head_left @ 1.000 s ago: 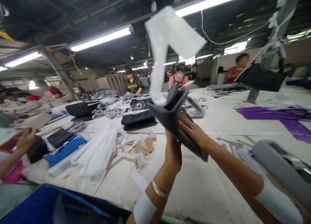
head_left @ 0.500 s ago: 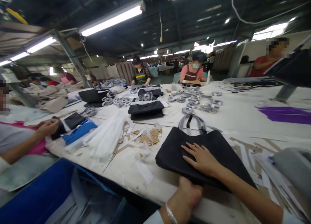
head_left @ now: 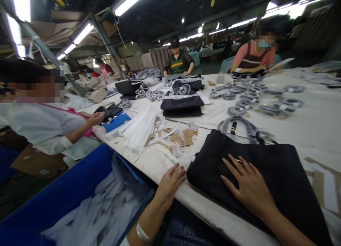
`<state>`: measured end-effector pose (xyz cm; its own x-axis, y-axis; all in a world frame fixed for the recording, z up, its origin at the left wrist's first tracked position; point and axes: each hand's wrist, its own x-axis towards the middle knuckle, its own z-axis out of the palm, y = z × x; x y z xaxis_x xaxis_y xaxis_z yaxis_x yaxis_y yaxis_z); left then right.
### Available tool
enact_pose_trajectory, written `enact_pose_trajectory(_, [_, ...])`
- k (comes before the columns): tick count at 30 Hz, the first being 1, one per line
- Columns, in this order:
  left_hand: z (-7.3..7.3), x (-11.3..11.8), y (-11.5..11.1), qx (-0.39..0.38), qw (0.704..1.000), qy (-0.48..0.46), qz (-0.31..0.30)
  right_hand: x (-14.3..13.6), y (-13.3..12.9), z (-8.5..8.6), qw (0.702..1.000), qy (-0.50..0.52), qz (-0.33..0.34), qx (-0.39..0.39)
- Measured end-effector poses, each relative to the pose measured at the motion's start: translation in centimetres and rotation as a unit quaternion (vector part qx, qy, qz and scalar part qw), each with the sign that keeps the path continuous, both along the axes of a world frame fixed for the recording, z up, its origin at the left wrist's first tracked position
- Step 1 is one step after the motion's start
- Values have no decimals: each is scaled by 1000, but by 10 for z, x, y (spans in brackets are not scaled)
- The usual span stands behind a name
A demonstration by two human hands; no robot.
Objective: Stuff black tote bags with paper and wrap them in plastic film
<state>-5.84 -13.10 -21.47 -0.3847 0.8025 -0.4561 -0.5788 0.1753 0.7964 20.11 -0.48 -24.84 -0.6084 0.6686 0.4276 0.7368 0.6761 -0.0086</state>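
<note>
One black bag (head_left: 286, 180) lies under the right hand (head_left: 252, 187), fingers spread flat. The left hand (head_left: 169, 186) (fingers relaxed, released) is just beside it.

No writing can be read, as far as blur allows.

Bag (head_left: 289, 178): plain black. Handle wrapping (head_left: 248, 127) atop the bag: translucent grey. Tabletop (head_left: 319, 125) beneath the bag: white. Tags (head_left: 188, 136) left of the bag: brown. Bin (head_left: 77, 183) farther left of the bag: blue; strips (head_left: 89, 215) inside, pale grey. Apron (head_left: 177, 63) beyond the bag: green, yellow-orange band.
</note>
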Motion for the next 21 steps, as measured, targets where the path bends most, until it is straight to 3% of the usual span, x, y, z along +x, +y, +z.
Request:
enact_pose_trajectory(3, [-2, 3, 28, 2, 997, -69, 16, 1, 1, 0, 1000, -1, 5, 5])
enact_pose_trajectory(9, [-4, 13, 67, 13, 990, -76, 121, 3, 0, -1, 1000, -1, 5, 5])
enact_pose_trajectory(16, [1, -12, 75, 34, 975, -81, 206, 4, 1, -3, 1000, 19, 12, 5])
enact_pose_trajectory(21, [0, -24, 75, 35, 975, -64, 208, 4, 2, -2, 999, 35, 14, 5])
